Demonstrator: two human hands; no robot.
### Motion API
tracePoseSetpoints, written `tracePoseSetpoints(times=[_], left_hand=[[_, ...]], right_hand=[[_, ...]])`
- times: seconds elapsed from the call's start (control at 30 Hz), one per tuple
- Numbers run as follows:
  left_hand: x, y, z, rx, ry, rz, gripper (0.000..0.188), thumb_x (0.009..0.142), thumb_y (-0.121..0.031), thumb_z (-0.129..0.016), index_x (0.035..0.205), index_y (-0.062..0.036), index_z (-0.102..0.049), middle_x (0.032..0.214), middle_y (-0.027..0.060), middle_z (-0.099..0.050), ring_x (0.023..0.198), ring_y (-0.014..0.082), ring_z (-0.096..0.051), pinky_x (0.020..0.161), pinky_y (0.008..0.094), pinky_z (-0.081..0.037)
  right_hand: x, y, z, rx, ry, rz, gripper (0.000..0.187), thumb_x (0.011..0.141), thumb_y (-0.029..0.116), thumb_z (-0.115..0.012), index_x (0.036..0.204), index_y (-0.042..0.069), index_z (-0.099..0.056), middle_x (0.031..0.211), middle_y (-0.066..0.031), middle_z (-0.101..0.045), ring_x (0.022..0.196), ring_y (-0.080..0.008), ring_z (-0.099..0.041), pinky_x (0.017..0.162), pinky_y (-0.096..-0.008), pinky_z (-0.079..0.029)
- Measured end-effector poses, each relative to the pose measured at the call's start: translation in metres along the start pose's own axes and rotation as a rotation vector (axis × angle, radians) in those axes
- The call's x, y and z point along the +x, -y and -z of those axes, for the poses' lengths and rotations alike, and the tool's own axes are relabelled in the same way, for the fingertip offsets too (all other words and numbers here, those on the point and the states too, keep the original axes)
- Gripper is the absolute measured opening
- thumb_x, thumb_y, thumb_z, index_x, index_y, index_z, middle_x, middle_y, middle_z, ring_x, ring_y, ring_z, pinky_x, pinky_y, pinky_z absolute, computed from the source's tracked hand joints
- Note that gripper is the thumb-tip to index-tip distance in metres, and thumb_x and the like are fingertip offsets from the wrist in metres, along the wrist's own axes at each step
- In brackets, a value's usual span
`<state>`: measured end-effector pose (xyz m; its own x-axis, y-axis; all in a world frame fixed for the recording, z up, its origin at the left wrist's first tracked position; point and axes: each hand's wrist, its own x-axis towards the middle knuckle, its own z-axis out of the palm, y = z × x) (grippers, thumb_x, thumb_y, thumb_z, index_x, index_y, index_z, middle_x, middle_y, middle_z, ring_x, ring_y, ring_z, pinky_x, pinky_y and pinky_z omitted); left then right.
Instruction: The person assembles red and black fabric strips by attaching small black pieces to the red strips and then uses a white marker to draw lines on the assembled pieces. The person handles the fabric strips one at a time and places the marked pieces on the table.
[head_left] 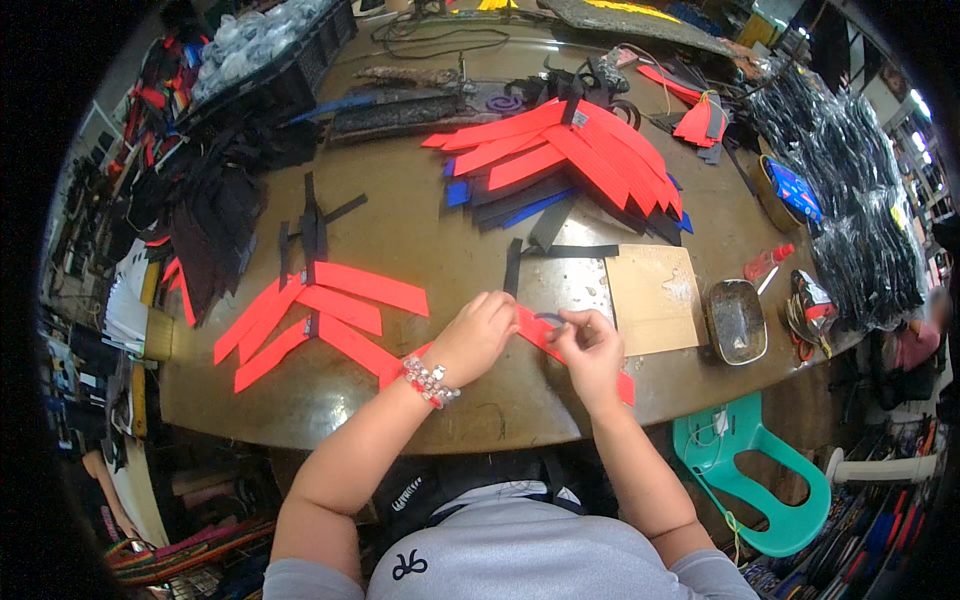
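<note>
A red webbing strip [533,330] spans the gap between my two hands near the table's front edge. My left hand [480,338] is closed, its fingertips pinching the upper end of that strip. Over the red strip my right hand [588,350] is closed in a pinch, with a small grey curved strip [548,319] at its fingertips; its exact kind is too small to tell. Left of my hands lie joined red strips [350,285] with black straps [313,220] running up from them. Another red pair [352,348] reaches under my left wrist.
A thick stack of red strips [600,150] over black and blue ones lies farther back. To the right are a cardboard sheet [655,300], a metal tray [737,322], a red bottle [768,262] and plastic-wrapped bundles [850,190]. A green chair [770,480] stands beside the table [470,425].
</note>
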<state>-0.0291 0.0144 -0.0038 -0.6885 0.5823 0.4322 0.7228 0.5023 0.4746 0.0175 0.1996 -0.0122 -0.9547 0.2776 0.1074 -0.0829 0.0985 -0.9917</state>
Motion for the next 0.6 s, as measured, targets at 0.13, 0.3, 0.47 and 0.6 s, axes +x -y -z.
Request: tracePoseSetpoints(times=[0.13, 0.3, 0.47, 0.6], left_hand=[[-0.002, 0.005, -0.003, -0.168, -0.034, 0.132, 0.009, 0.086, -0.005, -0.06, 0.088, 0.0011, -0.054, 0.099, 0.0156, -0.055, 0.095, 0.0347, -0.054, 0.085, 0.0402, -0.047], [-0.005, 0.009, -0.001, -0.215, -0.03, 0.127, 0.009, 0.086, -0.003, -0.06, 0.088, 0.0017, -0.053, 0.099, 0.0152, -0.054, 0.095, 0.0333, -0.055, 0.085, 0.0392, -0.046], [-0.002, 0.006, -0.001, -0.218, -0.037, 0.126, 0.009, 0.086, -0.003, -0.06, 0.088, 0.0015, -0.052, 0.099, 0.015, -0.054, 0.096, 0.0326, -0.055, 0.085, 0.0384, -0.046], [-0.004, 0.003, 0.002, -0.087, -0.107, 0.205, 0.015, 0.088, -0.013, -0.061, 0.091, -0.0004, -0.054, 0.104, 0.0153, -0.054, 0.1, 0.0334, -0.054, 0.089, 0.0409, -0.044]], right_hand=[[-0.008, 0.001, -0.005, -0.331, 0.023, 0.239, 0.01, 0.074, 0.0, -0.068, 0.084, 0.0, -0.066, 0.074, -0.0093, -0.061, 0.061, -0.0156, -0.06, 0.057, -0.0284, -0.05], [-0.009, 0.011, -0.008, -0.387, 0.09, 0.23, 0.01, 0.074, 0.0, -0.068, 0.084, 0.001, -0.066, 0.073, -0.0096, -0.059, 0.063, -0.0187, -0.06, 0.057, -0.0294, -0.049], [-0.01, 0.005, -0.012, -0.445, 0.088, 0.28, 0.014, 0.077, 0.002, -0.067, 0.091, 0.001, -0.067, 0.076, -0.009, -0.06, 0.065, -0.0175, -0.061, 0.058, -0.0295, -0.049], [0.001, -0.002, -0.004, -0.118, 0.025, 0.028, 0.025, 0.087, 0.004, -0.062, 0.111, -0.001, -0.063, 0.081, -0.0056, -0.063, 0.068, -0.0132, -0.06, 0.062, -0.0298, -0.05]])
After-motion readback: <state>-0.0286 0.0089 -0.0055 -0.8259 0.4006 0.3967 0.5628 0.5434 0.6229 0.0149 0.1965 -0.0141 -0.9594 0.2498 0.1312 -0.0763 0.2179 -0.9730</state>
